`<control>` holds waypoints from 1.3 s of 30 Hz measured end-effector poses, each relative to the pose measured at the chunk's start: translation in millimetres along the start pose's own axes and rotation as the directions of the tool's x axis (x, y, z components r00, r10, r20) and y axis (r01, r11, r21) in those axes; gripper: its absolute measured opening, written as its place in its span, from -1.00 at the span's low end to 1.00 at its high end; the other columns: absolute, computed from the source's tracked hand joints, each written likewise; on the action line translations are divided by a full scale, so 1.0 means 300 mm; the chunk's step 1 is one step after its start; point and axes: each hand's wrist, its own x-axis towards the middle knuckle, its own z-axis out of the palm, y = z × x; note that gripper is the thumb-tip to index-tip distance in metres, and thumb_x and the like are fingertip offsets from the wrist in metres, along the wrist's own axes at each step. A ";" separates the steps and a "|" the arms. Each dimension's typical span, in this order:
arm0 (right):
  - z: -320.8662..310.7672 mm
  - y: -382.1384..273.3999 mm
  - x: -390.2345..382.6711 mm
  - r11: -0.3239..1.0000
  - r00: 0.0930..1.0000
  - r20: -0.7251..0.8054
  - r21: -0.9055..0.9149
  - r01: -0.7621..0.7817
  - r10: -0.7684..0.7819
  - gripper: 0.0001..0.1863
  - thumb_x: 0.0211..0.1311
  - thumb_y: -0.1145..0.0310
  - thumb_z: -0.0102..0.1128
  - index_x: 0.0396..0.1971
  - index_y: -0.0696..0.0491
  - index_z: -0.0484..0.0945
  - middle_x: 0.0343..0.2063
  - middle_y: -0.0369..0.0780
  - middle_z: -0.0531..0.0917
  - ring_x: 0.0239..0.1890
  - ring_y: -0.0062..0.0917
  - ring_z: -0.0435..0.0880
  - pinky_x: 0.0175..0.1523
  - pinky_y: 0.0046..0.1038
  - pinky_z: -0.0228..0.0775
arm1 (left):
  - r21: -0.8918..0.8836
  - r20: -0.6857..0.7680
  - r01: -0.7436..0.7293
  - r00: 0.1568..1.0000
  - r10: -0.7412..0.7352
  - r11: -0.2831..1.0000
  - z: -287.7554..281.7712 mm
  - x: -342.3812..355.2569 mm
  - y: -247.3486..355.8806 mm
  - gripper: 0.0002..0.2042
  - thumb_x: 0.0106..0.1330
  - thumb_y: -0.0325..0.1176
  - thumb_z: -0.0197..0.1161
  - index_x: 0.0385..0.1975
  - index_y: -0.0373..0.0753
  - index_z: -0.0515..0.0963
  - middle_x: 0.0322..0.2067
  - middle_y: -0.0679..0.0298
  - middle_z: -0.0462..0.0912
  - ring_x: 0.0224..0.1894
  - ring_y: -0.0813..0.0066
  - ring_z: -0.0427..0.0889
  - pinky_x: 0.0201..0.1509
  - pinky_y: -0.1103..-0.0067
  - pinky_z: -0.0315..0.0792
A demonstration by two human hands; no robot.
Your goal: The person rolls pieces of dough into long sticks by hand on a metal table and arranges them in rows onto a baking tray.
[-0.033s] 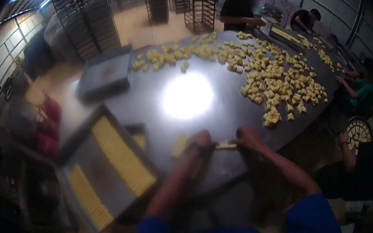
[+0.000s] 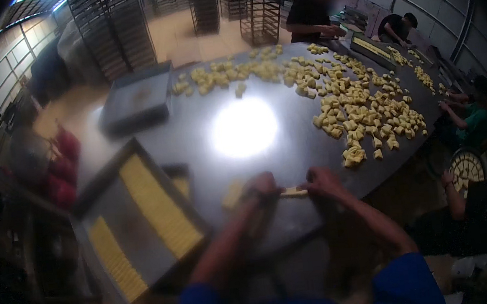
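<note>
A short pale-yellow strip of dough (image 2: 293, 192) lies just above the metal table (image 2: 298, 220), stretched between my two hands. Its left end is pinched by the closed fingers of my left hand (image 2: 263, 185), and the right end by my right hand (image 2: 322, 181). Beside my left hand rests a small blurred heap of yellow dough (image 2: 233, 193), partly hidden by that hand. To the left, a large metal tray (image 2: 134, 217) sits tilted in view and carries two long rows of thin yellow dough strips (image 2: 160, 207).
Many small dough pieces (image 2: 364, 109) are spread over the table's right and far sides. An empty-looking metal tray (image 2: 137, 98) stands at the far left. Across the table a person (image 2: 315, 17) works; others sit along the right, one near a round tray (image 2: 467, 167). Racks (image 2: 259, 17) stand behind.
</note>
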 end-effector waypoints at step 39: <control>0.010 0.044 0.036 0.999 1.000 0.017 0.048 -0.014 0.014 -0.32 -0.08 -0.43 0.31 -0.43 -0.02 0.64 -0.42 -0.16 0.70 -0.24 -0.23 0.71 -0.18 -0.14 0.51 | 0.247 -0.056 -0.116 0.989 0.134 0.962 0.004 0.034 0.054 -0.18 0.08 0.55 0.11 -0.52 -0.31 0.68 -0.53 -0.02 0.67 -0.47 0.11 0.70 -0.38 0.28 0.52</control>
